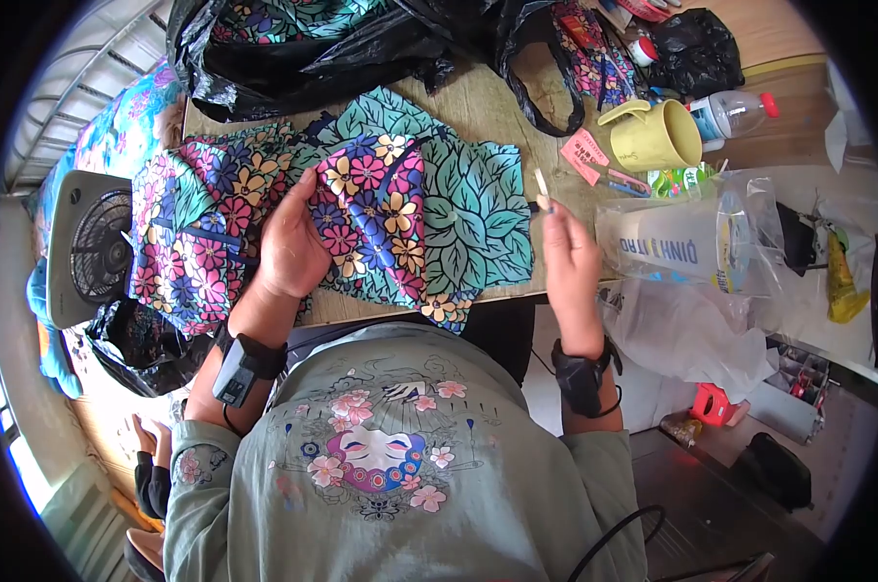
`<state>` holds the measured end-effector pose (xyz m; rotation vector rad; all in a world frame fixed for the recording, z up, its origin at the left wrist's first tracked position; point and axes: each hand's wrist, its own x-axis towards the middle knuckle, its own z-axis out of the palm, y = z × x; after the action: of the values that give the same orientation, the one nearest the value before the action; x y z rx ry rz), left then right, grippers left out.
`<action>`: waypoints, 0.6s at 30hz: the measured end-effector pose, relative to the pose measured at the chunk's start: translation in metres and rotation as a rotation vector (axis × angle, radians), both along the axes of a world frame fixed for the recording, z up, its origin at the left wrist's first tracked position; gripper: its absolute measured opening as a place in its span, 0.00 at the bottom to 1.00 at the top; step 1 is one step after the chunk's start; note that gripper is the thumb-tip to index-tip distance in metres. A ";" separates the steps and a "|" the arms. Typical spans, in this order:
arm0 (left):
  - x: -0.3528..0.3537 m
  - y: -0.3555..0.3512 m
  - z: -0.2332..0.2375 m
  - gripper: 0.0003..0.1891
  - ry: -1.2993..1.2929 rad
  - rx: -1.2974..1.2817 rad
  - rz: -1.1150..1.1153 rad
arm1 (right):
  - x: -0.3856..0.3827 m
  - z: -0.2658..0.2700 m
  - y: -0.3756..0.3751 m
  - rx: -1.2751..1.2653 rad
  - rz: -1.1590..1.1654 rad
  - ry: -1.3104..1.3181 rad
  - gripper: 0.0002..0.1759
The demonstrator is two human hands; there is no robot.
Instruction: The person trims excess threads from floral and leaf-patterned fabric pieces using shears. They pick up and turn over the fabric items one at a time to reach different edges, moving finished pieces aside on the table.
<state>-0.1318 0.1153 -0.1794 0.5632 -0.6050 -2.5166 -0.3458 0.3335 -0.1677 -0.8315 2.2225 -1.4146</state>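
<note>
My left hand [295, 247] is closed on the edge of a floral fabric piece [366, 209], thumb on top and fingers mostly hidden. This pink, blue and cream piece lies over teal leaf-print fabric [478, 213] on the table. Under and beside my left wrist is a bunched pile of the same floral fabric [192, 238]. Off the fabric's right edge, my right hand [570, 257] pinches a small slim tool [542, 184] with a pale tip, pointing away from me. Its exact kind is too small to make out.
Black plastic bags [293, 78] holding more printed fabric stand along the table's far side. To the right are a yellow mug [657, 136], a plastic bottle [735, 116], pink paper tags [585, 155] and a clear plastic bag [691, 233]. A fan [95, 247] stands left.
</note>
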 end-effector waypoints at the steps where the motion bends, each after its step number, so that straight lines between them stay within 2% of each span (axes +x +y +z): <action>1: 0.000 0.000 0.001 0.23 -0.004 0.002 0.000 | -0.004 0.000 0.001 -0.007 -0.068 -0.108 0.15; 5: -0.001 0.000 0.001 0.23 -0.003 0.000 -0.005 | -0.010 0.002 -0.001 0.187 -0.007 0.055 0.14; 9: 0.000 0.000 0.000 0.23 -0.003 -0.010 -0.010 | -0.006 0.003 -0.010 0.278 -0.019 0.176 0.18; 13: -0.001 0.000 0.004 0.23 -0.007 -0.020 -0.015 | -0.008 -0.003 -0.013 0.302 -0.022 0.221 0.18; 18: -0.001 0.001 0.006 0.22 0.080 -0.024 -0.057 | -0.004 -0.003 -0.013 0.090 -0.087 0.196 0.17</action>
<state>-0.1330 0.1164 -0.1731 0.4405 -0.6291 -2.5681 -0.3495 0.3207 -0.1712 -0.8866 2.4769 -1.3090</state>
